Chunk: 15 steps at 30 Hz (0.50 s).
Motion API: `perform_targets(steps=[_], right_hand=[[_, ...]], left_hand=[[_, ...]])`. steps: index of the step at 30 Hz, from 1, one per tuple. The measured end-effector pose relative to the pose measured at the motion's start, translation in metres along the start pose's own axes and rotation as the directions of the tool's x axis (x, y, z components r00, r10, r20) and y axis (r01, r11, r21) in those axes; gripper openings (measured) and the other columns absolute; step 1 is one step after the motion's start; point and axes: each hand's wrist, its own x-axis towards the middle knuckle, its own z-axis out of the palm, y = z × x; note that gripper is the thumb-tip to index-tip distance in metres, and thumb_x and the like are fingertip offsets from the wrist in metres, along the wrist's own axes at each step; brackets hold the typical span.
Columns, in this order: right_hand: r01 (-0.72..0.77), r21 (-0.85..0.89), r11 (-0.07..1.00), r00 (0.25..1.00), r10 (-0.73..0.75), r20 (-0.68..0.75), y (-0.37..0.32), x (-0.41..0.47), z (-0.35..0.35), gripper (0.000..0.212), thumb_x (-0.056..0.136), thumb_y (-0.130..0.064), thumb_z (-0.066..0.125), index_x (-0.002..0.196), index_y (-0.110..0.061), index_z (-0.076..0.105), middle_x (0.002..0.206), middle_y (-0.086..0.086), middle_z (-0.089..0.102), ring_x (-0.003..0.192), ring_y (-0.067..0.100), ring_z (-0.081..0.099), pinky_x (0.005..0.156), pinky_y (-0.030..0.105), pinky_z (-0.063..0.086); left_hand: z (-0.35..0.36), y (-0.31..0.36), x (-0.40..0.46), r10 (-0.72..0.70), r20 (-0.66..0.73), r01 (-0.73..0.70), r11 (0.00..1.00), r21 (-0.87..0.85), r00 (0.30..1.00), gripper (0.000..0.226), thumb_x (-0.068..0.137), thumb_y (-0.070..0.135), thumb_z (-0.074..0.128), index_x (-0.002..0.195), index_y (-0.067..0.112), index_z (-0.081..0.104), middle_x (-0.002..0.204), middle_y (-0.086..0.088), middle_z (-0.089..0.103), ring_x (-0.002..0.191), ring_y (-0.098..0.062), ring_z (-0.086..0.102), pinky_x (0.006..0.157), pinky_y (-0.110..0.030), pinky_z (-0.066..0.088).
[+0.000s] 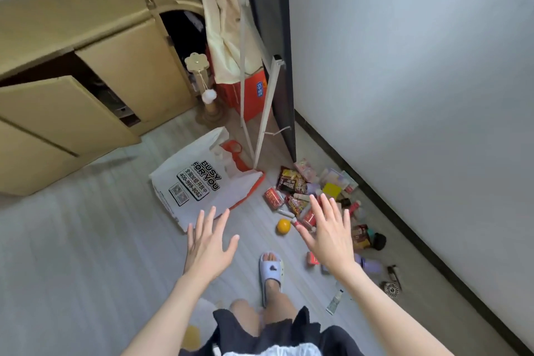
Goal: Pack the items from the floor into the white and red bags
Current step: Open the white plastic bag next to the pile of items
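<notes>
White printed plastic bag [199, 182] and red bag [241, 159] lie flat, seemingly unfilled, beside the scattered pile of snacks and cans [315, 199]; left hand [209, 243] and right hand [328, 228] hover empty, fingers spread.

Both hands hover spread and empty: the left hand [209, 243] just short of the white bag [199, 182], the right hand [328, 230] above the scattered snacks [291, 180], an orange [283, 226] between them.

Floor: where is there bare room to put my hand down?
Bare floor lies left of the white bag, below the cabinet. A smaller patch sits between the bag, the orange and the slipper. The pile of snacks along the wall is crowded.
</notes>
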Motion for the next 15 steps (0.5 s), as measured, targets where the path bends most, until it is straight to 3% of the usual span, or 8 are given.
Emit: perform_targets(steps=[3,6,12,15], right_hand=[[-0.054,0.001,0.999,0.997,0.054,0.050,0.000,0.011,0.015,0.071,0.083,-0.051,0.057,0.142,-0.020,0.034,0.147,0.011,0.037,0.138,0.031,0.031,0.110,0.053,0.021],[0.004,-0.090,0.996,0.992,0.007,0.123,0.001,0.023,0.029,0.070,0.076,-0.054,0.058,0.135,-0.018,0.046,0.136,0.012,0.052,0.128,0.033,0.047,0.102,0.057,0.034],[-0.046,-0.126,0.991,0.993,0.059,0.104,-0.013,0.062,0.063,0.075,0.071,-0.051,0.071,0.134,-0.017,0.047,0.135,0.012,0.053,0.125,0.034,0.049,0.100,0.057,0.035],[-0.103,-0.101,0.989,0.989,0.113,0.094,-0.028,0.077,0.095,0.072,0.078,-0.052,0.062,0.139,-0.019,0.040,0.141,0.011,0.047,0.131,0.033,0.042,0.105,0.056,0.029]], left_hand=[[0.003,0.007,0.030,0.074,0.036,-0.074,0.997,0.004,0.997,0.079,0.075,0.063,0.010,0.147,0.030,0.013,0.157,-0.001,0.002,0.143,-0.021,-0.009,0.114,-0.042,-0.007],[0.006,0.007,0.057,0.182,0.090,-0.186,0.982,0.039,0.979,0.083,0.070,0.060,0.005,0.146,0.028,0.018,0.156,-0.003,0.008,0.144,-0.023,-0.003,0.114,-0.042,-0.005],[0.015,-0.024,0.124,0.389,0.125,-0.407,0.890,0.206,0.913,0.063,0.078,0.045,0.031,0.134,0.020,0.048,0.140,-0.011,0.045,0.132,-0.035,0.037,0.104,-0.054,0.019],[0.035,-0.052,0.155,0.444,0.136,-0.464,0.859,0.216,0.886,0.059,0.077,0.043,0.035,0.132,0.022,0.046,0.136,-0.011,0.051,0.129,-0.033,0.042,0.103,-0.054,0.029]])
